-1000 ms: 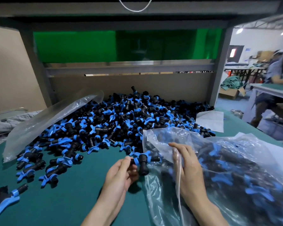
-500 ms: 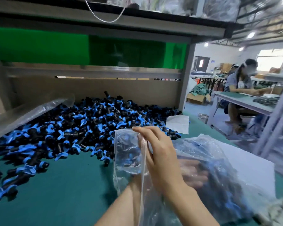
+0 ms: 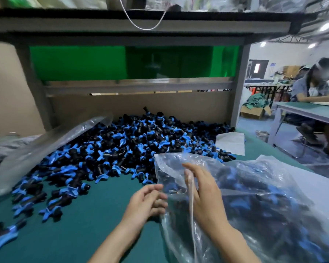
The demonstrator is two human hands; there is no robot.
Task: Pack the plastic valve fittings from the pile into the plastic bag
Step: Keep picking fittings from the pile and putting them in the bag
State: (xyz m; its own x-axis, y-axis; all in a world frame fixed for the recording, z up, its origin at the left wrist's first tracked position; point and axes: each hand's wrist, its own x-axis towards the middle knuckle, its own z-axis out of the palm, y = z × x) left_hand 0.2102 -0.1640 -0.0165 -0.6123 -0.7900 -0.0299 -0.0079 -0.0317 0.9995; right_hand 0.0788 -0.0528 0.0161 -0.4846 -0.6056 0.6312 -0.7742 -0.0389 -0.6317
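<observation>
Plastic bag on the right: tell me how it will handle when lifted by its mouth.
The plastic bag is thin, crinkled film, so probably floppy. It bulges with valve fittings, so likely heavy and saggy. The glossy film may slip between the fingers.

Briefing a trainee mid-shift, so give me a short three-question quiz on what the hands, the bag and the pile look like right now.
1. True or false: the left hand holds a fitting.
2. What does the right hand grip? A) the bag B) a fitting C) nothing
3. Fill in: the pile is made of parts coloured black and ____.
Key: 1 false; 2 A; 3 blue.
</observation>
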